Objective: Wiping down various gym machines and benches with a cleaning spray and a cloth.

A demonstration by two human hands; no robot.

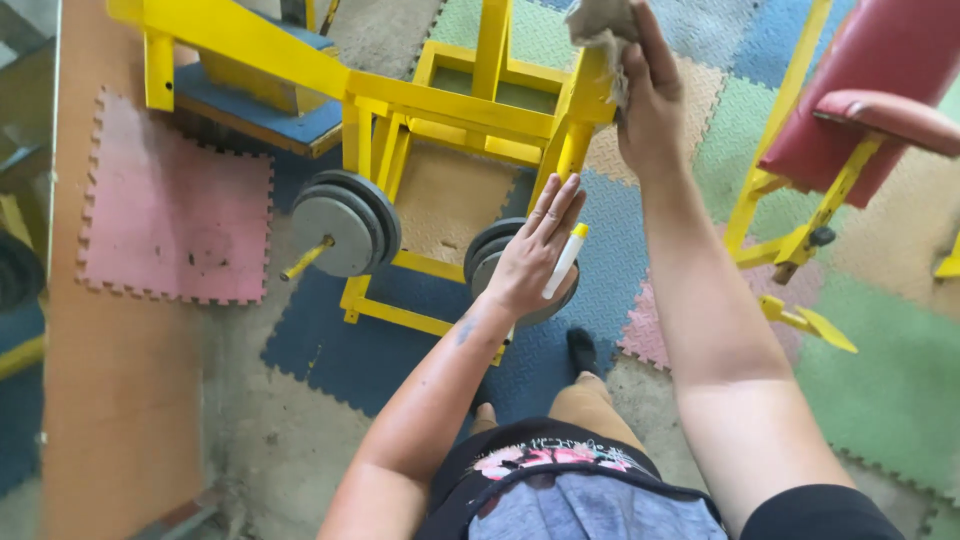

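While the right hand [650, 100] is closed around a crumpled grey-brown cloth rag [600, 30], it presses that rag against the far right upright of the yellow-painted steel weight machine frame [450, 100]. The left hand [535, 250] sits nearer and lower, its fingers stretched almost flat toward the frame while it grips a slim white plastic bottle with a yellow cap [565, 262] against the palm; the cap end pokes out on the right side of the hand. Just beneath that hand, a round grey metal weight plate [485, 265] hangs on the frame's right side, partly hidden by the hand. A matching pair of grey disc plates [345, 225] sits on a yellow peg on the left side of the frame. To the far right stands a red padded vinyl bench on yellow legs [880, 90], well apart from both hands. Interlocking foam floor mats [170, 215] in pink, blue, green and tan cover the floor around bare concrete [280, 430] at the near left.
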